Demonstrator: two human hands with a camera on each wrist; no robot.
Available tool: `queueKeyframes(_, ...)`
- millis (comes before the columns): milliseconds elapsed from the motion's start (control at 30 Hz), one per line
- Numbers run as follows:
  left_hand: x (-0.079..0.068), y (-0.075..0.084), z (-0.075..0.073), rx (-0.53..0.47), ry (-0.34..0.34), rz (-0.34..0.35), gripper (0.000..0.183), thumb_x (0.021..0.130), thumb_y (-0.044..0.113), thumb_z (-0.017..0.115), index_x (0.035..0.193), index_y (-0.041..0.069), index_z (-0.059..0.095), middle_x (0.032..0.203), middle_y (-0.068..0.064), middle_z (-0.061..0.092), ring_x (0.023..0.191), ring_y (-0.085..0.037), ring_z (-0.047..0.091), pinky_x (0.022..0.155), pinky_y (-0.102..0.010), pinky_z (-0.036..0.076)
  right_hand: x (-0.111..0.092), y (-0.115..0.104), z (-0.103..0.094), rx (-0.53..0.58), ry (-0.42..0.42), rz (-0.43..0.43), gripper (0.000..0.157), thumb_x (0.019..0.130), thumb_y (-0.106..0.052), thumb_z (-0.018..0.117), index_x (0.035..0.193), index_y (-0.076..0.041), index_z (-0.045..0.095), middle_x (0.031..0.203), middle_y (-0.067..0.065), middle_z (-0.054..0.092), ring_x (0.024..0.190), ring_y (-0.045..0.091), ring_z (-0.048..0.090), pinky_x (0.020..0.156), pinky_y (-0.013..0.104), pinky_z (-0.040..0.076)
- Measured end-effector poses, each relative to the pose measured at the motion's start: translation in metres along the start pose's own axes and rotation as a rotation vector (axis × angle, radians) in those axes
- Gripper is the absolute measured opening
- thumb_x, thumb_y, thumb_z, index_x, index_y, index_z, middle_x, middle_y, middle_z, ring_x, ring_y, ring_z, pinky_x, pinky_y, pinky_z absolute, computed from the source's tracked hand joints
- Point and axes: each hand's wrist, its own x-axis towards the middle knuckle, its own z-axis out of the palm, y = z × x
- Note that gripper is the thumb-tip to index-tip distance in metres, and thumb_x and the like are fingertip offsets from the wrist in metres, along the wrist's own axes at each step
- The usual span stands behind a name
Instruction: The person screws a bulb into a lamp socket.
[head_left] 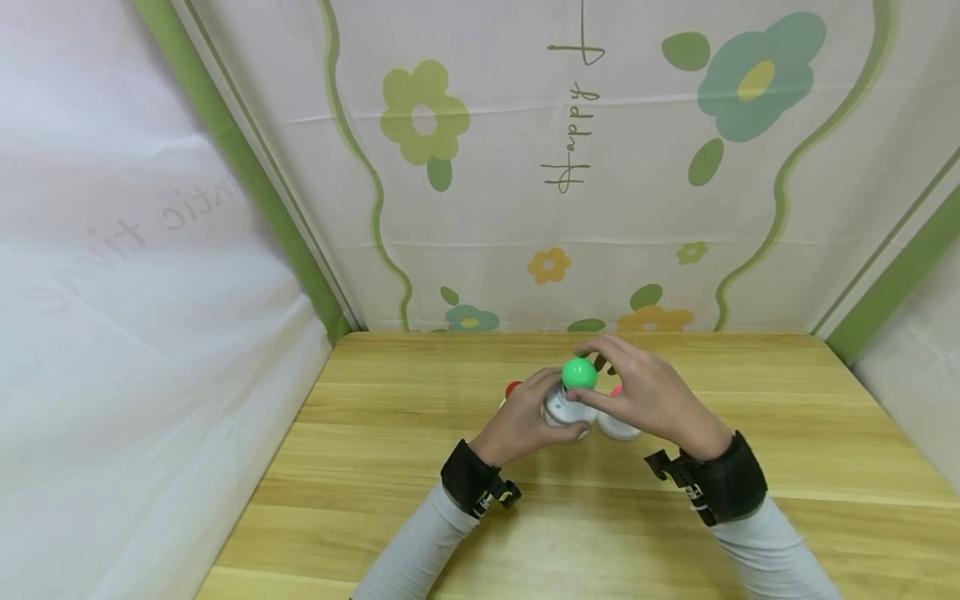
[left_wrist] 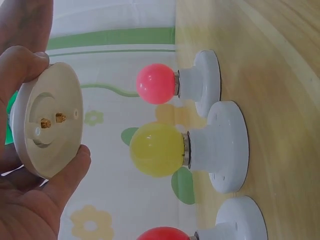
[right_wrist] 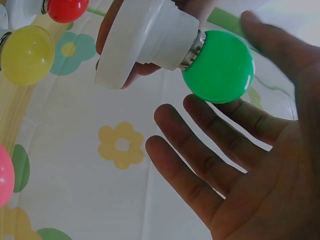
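Note:
My left hand [head_left: 517, 427] grips a white lamp holder [left_wrist: 65, 95] by its round base, raised above the table. Its hollow underside shows two brass terminals in the left wrist view. A green light bulb [right_wrist: 220, 67] sits in the holder's socket, with a strip of its metal cap showing. Around the bulb, my right hand [right_wrist: 260, 160] has its fingers spread and fairly straight. One fingertip is right at the bulb's surface, while the thumb stands apart from it on the other side.
Beneath the hands, a pink bulb [left_wrist: 156, 83], a yellow bulb [left_wrist: 157, 149] and a red bulb [left_wrist: 164, 234] stand in white holders on the wooden table [head_left: 390, 517]. A flowered curtain [head_left: 480, 167] hangs behind the table, with white cloth [head_left: 135, 333] at the left.

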Motion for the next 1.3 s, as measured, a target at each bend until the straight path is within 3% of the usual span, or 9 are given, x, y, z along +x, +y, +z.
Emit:
queueKeyframes(133, -0.0002, 0.0013, -0.0017, -0.009, -0.001, -0.005, 0.064, 0.078, 0.011, 0.08, 0.134, 0.004, 0.049, 0.13, -0.009, 0.053, 0.115, -0.018, 0.052, 0.095, -0.027, 0.049, -0.0001, -0.0007, -0.0026, 0.072, -0.037, -0.008, 0.064, 0.083, -0.052, 0.07, 0.134, -0.018, 0.052, 0.127, -0.003, 0.055, 0.1, 0.014, 0.058, 0.074, 0.039, 0.055)
queueKeyframes(267, -0.0001, 0.0008, -0.0031, -0.011, -0.008, 0.002, 0.064, 0.079, 0.011, 0.079, 0.135, 0.004, 0.048, 0.13, -0.009, 0.053, 0.116, -0.018, 0.051, 0.096, -0.028, 0.049, 0.0, 0.0001, -0.005, 0.159, -0.07, -0.069, 0.06, 0.086, -0.031, 0.072, 0.139, -0.015, 0.048, 0.139, 0.003, 0.049, 0.111, 0.017, 0.055, 0.084, 0.044, 0.054)
queueKeyframes(367, 0.0001, 0.0001, -0.003, -0.013, -0.002, 0.009, 0.064, 0.078, 0.011, 0.079, 0.135, 0.005, 0.049, 0.129, -0.008, 0.054, 0.116, -0.018, 0.051, 0.097, -0.029, 0.048, 0.0, 0.0008, -0.0057, 0.201, -0.087, -0.11, 0.058, 0.085, -0.014, 0.07, 0.139, -0.012, 0.049, 0.141, 0.005, 0.049, 0.119, 0.02, 0.052, 0.089, 0.046, 0.052)
queueKeyframes(467, 0.0003, 0.0003, -0.0026, -0.017, 0.006, 0.008, 0.064, 0.077, 0.01, 0.08, 0.134, 0.005, 0.05, 0.128, -0.007, 0.055, 0.116, -0.018, 0.052, 0.097, -0.029, 0.048, -0.0003, 0.0012, -0.0054, 0.21, -0.094, -0.119, 0.055, 0.084, -0.007, 0.067, 0.136, -0.012, 0.052, 0.137, 0.004, 0.053, 0.12, 0.019, 0.051, 0.091, 0.045, 0.052)
queueKeyframes(700, 0.0001, 0.0009, -0.0038, -0.006, -0.014, -0.005, 0.064, 0.079, 0.012, 0.078, 0.135, 0.005, 0.048, 0.13, -0.008, 0.053, 0.116, -0.018, 0.051, 0.097, -0.029, 0.048, -0.0009, 0.0035, -0.0042, 0.162, -0.075, -0.119, 0.05, 0.083, -0.012, 0.071, 0.131, -0.012, 0.057, 0.131, 0.002, 0.058, 0.114, 0.017, 0.055, 0.088, 0.042, 0.054)
queueKeyframes(900, 0.0002, 0.0004, -0.0032, -0.003, -0.022, -0.003, 0.063, 0.08, 0.013, 0.078, 0.135, 0.007, 0.048, 0.131, -0.009, 0.053, 0.116, -0.017, 0.051, 0.096, -0.027, 0.049, -0.0001, 0.0028, -0.0036, 0.11, -0.032, -0.121, 0.049, 0.082, -0.025, 0.076, 0.126, -0.011, 0.061, 0.124, 0.0, 0.061, 0.104, 0.013, 0.059, 0.081, 0.04, 0.056)
queueKeyframes(1300, 0.0005, 0.0009, -0.0001, -0.001, 0.005, 0.012, 0.065, 0.077, 0.01, 0.08, 0.134, 0.004, 0.05, 0.129, -0.009, 0.054, 0.114, -0.018, 0.053, 0.094, -0.027, 0.05, 0.0006, -0.0006, -0.002, 0.059, -0.022, 0.002, 0.046, 0.079, -0.046, 0.076, 0.113, -0.018, 0.061, 0.103, -0.011, 0.06, 0.09, 0.007, 0.057, 0.071, 0.037, 0.056)
